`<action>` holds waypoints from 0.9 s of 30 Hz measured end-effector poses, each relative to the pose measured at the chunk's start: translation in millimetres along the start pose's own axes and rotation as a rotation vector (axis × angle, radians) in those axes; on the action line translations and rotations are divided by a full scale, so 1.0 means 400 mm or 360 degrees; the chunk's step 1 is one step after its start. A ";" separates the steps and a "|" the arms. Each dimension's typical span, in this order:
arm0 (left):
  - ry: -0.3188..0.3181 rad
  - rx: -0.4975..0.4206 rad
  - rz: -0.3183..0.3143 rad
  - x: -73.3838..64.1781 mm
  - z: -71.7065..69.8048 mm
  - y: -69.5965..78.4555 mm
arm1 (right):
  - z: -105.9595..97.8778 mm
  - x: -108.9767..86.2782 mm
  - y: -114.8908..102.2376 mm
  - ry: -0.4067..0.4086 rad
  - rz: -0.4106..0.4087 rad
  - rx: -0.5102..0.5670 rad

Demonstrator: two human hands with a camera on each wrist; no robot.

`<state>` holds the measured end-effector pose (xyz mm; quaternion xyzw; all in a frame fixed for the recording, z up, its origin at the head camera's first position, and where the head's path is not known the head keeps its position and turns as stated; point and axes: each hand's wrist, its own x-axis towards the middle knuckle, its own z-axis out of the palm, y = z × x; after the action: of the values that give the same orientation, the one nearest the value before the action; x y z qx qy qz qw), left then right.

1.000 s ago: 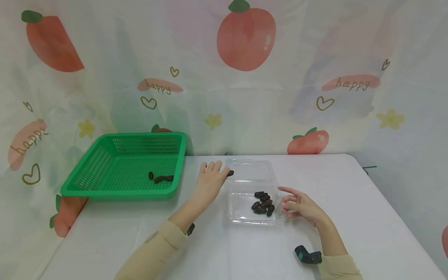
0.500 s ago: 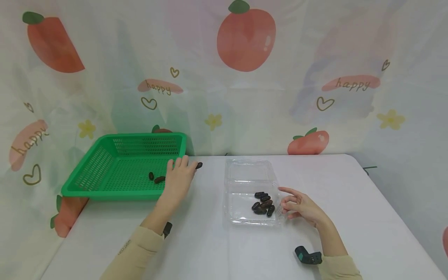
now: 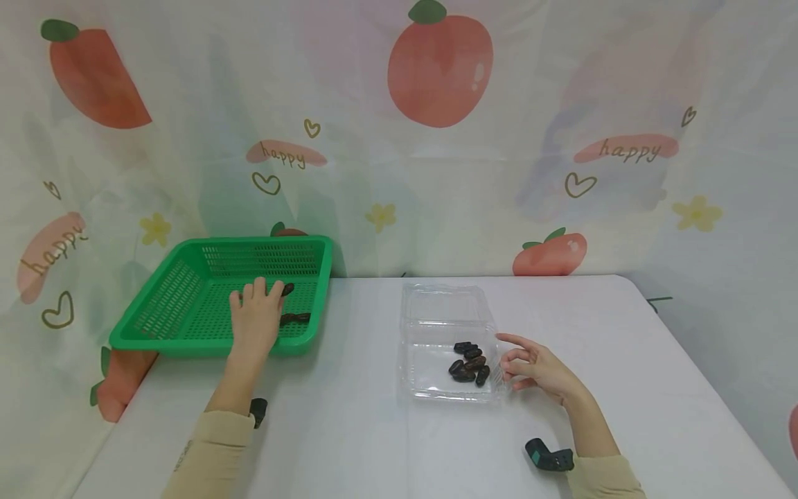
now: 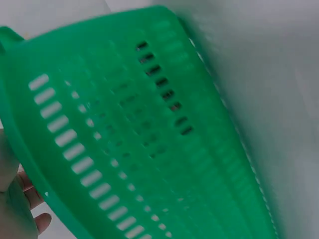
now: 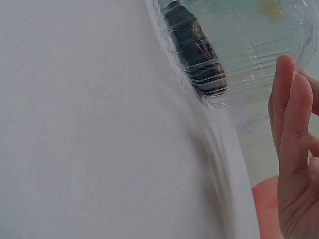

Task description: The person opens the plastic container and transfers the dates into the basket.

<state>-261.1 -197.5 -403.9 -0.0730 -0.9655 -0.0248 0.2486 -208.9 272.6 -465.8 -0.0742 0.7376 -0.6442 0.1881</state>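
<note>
In the head view my left hand (image 3: 257, 319) is over the green basket (image 3: 187, 343), pinching a dark brown date (image 3: 288, 289) between thumb and fingers. Several more dates (image 3: 295, 319) lie on the basket floor beside the hand. The left wrist view has the basket's slotted wall (image 4: 99, 149) filling most of it, with part of the hand (image 4: 22, 199) at the lower left edge. My right hand (image 3: 539, 371) is at the right side of a clear plastic clamshell box (image 3: 427, 395), index finger extended to its rim, other fingers loosely bent. Inside the box sits a cluster of dates (image 3: 464, 374).
The box's lid (image 3: 442, 301) lies folded back toward the wall. A white cloth (image 3: 374, 443) covers the table, and a printed fruit curtain (image 3: 436, 208) hangs behind it. Black wrist-camera mounts (image 3: 548, 455) stick out from both forearms.
My left hand has moved left from above the box's lid to over the basket, carrying the date. The right hand and the box have stayed put.
</note>
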 end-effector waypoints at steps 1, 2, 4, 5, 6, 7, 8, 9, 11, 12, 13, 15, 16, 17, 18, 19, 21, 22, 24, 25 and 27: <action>-0.0027 -0.0011 -0.0026 -0.002 0.001 -0.011 | 0.000 0.000 0.000 0.0002 0.0003 -0.0001; -0.0058 -0.0024 -0.0050 -0.003 0.002 -0.022 | 0.000 -0.001 0.000 0.0004 0.0005 -0.0003; -0.0125 -0.0041 -0.0098 -0.005 0.004 -0.042 | 0.000 -0.002 0.000 0.0005 0.0009 -0.0006; -0.0151 -0.0049 -0.0117 -0.006 0.004 -0.051 | 0.000 -0.002 0.000 0.0006 0.0011 -0.0007; -0.0169 -0.0052 -0.0133 -0.007 0.006 -0.059 | 0.000 -0.002 0.000 0.0008 0.0013 -0.0007; -0.0182 -0.0056 -0.0145 -0.007 0.007 -0.067 | 0.000 -0.002 0.000 0.0008 0.0014 -0.0008; -0.0191 -0.0062 -0.0158 -0.008 0.008 -0.074 | 0.000 -0.002 0.000 0.0010 0.0015 -0.0007; -0.0198 -0.0068 -0.0171 -0.008 0.009 -0.079 | 0.001 -0.002 -0.001 0.0010 0.0015 -0.0007; -0.0209 -0.0076 -0.0190 -0.008 0.009 -0.088 | 0.001 -0.003 -0.001 0.0009 0.0011 -0.0004; -0.0216 -0.0079 -0.0199 -0.007 0.010 -0.093 | 0.001 -0.003 -0.002 0.0008 0.0009 -0.0002; -0.0226 -0.0085 -0.0209 -0.006 0.011 -0.096 | 0.001 -0.003 -0.002 0.0006 0.0007 -0.0002; -0.0247 -0.0081 -0.0229 -0.004 0.013 -0.104 | 0.002 -0.004 -0.003 0.0002 0.0004 -0.0003; -0.0259 -0.0078 -0.0238 -0.002 0.013 -0.107 | 0.002 -0.004 -0.003 0.0001 0.0002 -0.0002; -0.0278 -0.0070 -0.0249 -0.001 0.014 -0.111 | 0.002 -0.004 -0.003 0.0000 0.0000 -0.0002; -0.0297 -0.0063 -0.0264 0.001 0.015 -0.116 | 0.002 -0.004 -0.003 -0.0002 -0.0001 -0.0002; -0.0319 -0.0054 -0.0283 0.003 0.015 -0.119 | 0.001 -0.003 -0.003 -0.0004 -0.0003 -0.0002; -0.0375 -0.0036 -0.0336 0.006 0.014 -0.126 | 0.001 -0.002 -0.002 -0.0007 -0.0008 0.0004; -0.0414 -0.0026 -0.0364 0.008 0.013 -0.130 | 0.001 -0.002 -0.001 -0.0007 -0.0009 0.0005; -0.0471 -0.0015 -0.0414 0.011 0.015 -0.137 | 0.000 -0.002 -0.001 -0.0009 -0.0010 0.0004; -0.0494 -0.0013 -0.0435 0.013 0.016 -0.140 | 0.000 -0.002 -0.001 -0.0008 -0.0010 0.0003; -0.0537 -0.0010 -0.0462 0.014 0.018 -0.144 | -0.001 -0.002 -0.001 -0.0005 -0.0008 -0.0001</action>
<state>-278.3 -252.9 -408.2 0.0628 -0.9937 -0.0506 0.0772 -208.3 273.0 -465.2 -0.0773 0.7374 -0.6443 0.1877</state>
